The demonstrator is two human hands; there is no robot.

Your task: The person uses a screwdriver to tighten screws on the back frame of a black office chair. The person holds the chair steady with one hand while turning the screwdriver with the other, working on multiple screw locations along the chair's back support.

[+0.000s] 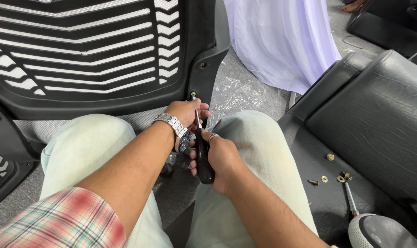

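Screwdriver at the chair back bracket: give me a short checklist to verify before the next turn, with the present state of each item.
1. Right hand gripped around the black handle of the screwdriver: ok.
2. Left hand steadying the shaft near the tip: ok.
3. Tip seated in the screw on the black chair back: cannot tell, too small to see.
4. Shaft in line with the screw: ok, it runs straight up to it.
5. Upper hole on the same bracket filled: cannot tell.
6. Spare screws and washers lying on the black seat cushion, beside a second screwdriver: ok.
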